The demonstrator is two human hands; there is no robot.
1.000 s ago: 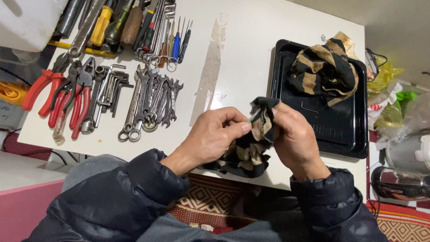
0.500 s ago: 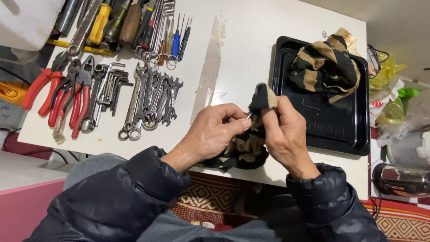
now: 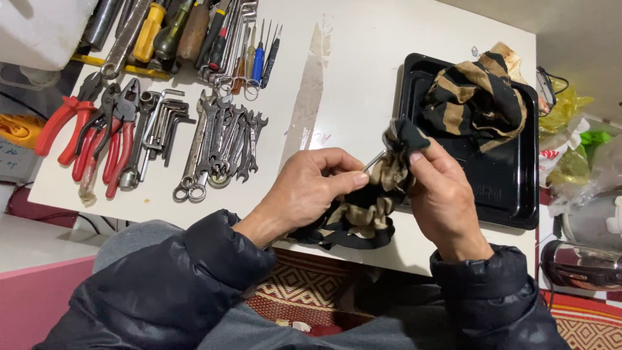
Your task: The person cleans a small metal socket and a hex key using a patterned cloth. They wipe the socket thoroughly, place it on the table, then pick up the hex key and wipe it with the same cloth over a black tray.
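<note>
My left hand point(image 3: 311, 188) pinches a thin shiny metal tool point(image 3: 374, 160) by one end above the white table point(image 3: 363, 78). My right hand point(image 3: 444, 194) wraps a black-and-tan striped rag point(image 3: 366, 214) around the tool's other end; the rag hangs down between both hands and hides most of the tool. A second striped rag point(image 3: 476, 97) lies bunched in the black tray point(image 3: 512, 188) just beyond my right hand.
A row of wrenches point(image 3: 220, 142) lies left of my hands, with hex keys point(image 3: 165, 120) and red-handled pliers point(image 3: 91, 133) further left. Screwdrivers point(image 3: 259, 55) and other tools line the far edge. Plastic bags point(image 3: 570, 149) and a metal pot point(image 3: 583, 259) sit at the right.
The rag-wrapped tool has risen slightly and my right hand has shifted its grip on the rag; a short shiny length of the tool now shows between the hands.
</note>
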